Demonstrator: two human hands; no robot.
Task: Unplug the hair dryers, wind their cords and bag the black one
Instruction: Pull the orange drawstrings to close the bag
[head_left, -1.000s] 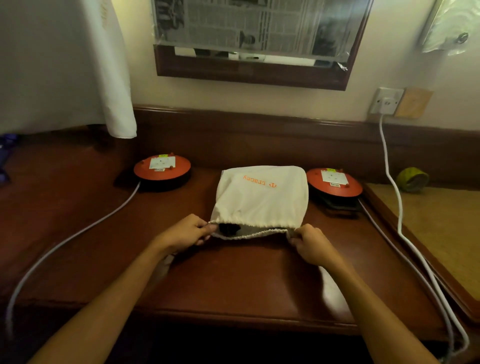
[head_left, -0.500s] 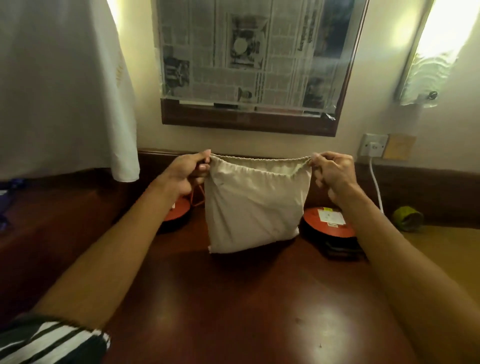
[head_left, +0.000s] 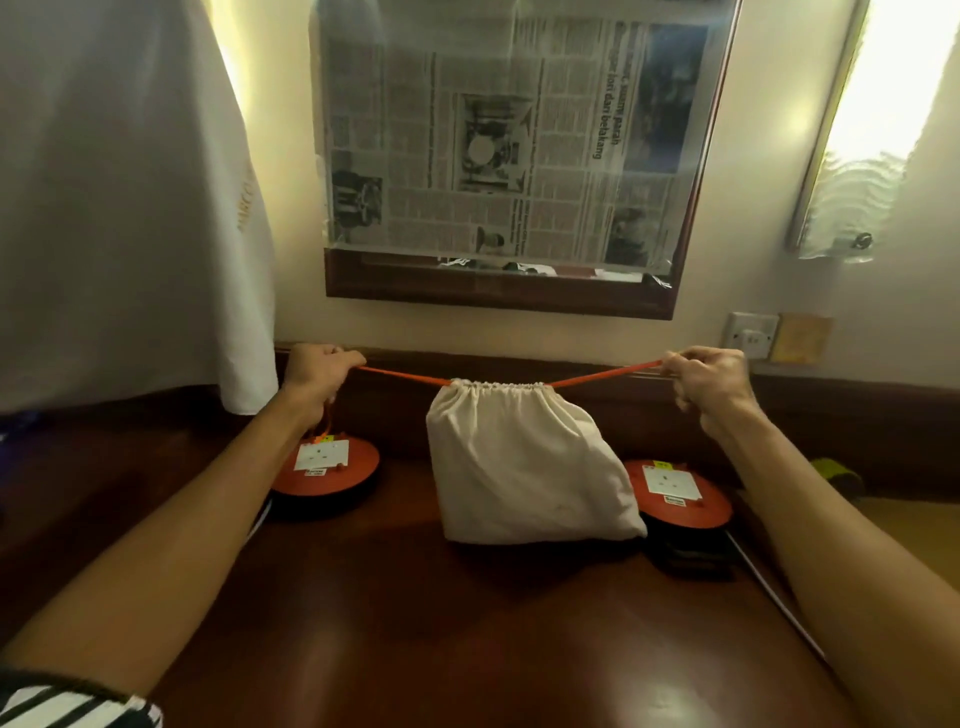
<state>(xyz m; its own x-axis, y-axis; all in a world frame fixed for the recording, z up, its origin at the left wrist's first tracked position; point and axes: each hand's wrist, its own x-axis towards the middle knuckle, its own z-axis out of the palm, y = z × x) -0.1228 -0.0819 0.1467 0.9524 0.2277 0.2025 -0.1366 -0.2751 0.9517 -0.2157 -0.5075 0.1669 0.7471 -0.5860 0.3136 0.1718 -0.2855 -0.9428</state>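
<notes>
**Count of things in view**

One cream drawstring bag (head_left: 524, 467) with one orange drawstring (head_left: 602, 375). Two hands: left hand (head_left: 317, 371), right hand (head_left: 711, 384). Two orange cable reels (head_left: 327, 467) (head_left: 680, 493). One newspaper-covered mirror (head_left: 509, 145), one wall socket (head_left: 751, 335), one white hanging cloth (head_left: 130, 208), one wooden table (head_left: 467, 623).

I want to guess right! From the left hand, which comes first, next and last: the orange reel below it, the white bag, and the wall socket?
1. Orange reel: just below the left hand, on the desk.
2. White bag: hanging in the middle, between both hands.
3. Wall socket: far right, on the wall past the right hand.
</notes>
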